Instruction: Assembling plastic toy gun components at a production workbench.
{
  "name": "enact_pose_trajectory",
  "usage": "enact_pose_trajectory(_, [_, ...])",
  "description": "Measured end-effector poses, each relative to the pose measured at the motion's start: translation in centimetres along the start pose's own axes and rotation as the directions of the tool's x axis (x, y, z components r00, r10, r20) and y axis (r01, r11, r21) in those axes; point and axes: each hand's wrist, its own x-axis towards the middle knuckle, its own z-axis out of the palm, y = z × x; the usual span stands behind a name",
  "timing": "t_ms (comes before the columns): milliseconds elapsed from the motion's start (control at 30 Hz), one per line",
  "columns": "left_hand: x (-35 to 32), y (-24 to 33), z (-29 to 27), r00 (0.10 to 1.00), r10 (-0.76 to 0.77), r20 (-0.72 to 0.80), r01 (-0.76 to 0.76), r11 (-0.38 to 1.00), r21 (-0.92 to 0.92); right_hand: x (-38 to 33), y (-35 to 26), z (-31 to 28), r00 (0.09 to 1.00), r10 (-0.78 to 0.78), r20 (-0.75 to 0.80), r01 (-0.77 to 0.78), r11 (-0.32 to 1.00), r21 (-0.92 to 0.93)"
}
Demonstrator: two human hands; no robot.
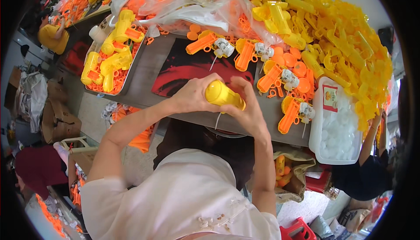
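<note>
Both my hands hold one yellow plastic toy body (224,95) above the near edge of the grey table (151,69). My left hand (192,94) grips its rounded left end. My right hand (247,106) wraps around its right end from behind. A thin white tube hangs down below the toy. Just beyond my hands lies a black and red mat (188,67). Several orange half shells with white mechanisms (245,52) lie in a row past the mat.
A metal tray (124,80) at the left holds assembled yellow and orange toys. A big heap of yellow parts (345,43) fills the right. A white tub (334,126) of small white pieces stands at the right edge, beside another person's arm (372,135). Clear plastic bags (183,3) lie at the back.
</note>
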Motion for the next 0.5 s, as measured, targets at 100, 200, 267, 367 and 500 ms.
enact_pose_trajectory(100, [-0.2, 1.0, 1.4, 0.997, 0.037, -0.071, -0.026, 0.989, 0.147, 0.3, -1.4, -0.3, 0.976, 0.165, 0.143, -0.171, 0.985, 0.032])
enact_pose_trajectory(200, [-0.7, 1.3, 1.4, 0.987, 0.06, -0.149, -0.033, 0.984, 0.175, 0.4, -1.0, -0.7, 0.957, 0.233, 0.174, -0.248, 0.966, 0.072])
enact_pose_trajectory(267, [-1.4, 2.3, 0.2, 0.991, 0.096, -0.098, -0.073, 0.974, 0.217, 0.1, -0.6, -0.8, 0.99, -0.024, 0.135, 0.046, 0.986, -0.159])
enact_pose_trajectory(367, [-1.4, 2.8, -2.4, 0.999, 0.048, -0.021, -0.051, 0.989, -0.136, -0.8, -2.2, -1.8, 0.953, 0.257, 0.16, -0.28, 0.95, 0.136])
enact_pose_trajectory(500, [-1.2, 2.7, -4.7, 0.938, 0.348, -0.002, -0.325, 0.879, 0.349, 0.8, -5.8, -2.2, 0.987, 0.071, 0.145, -0.019, 0.943, -0.333])
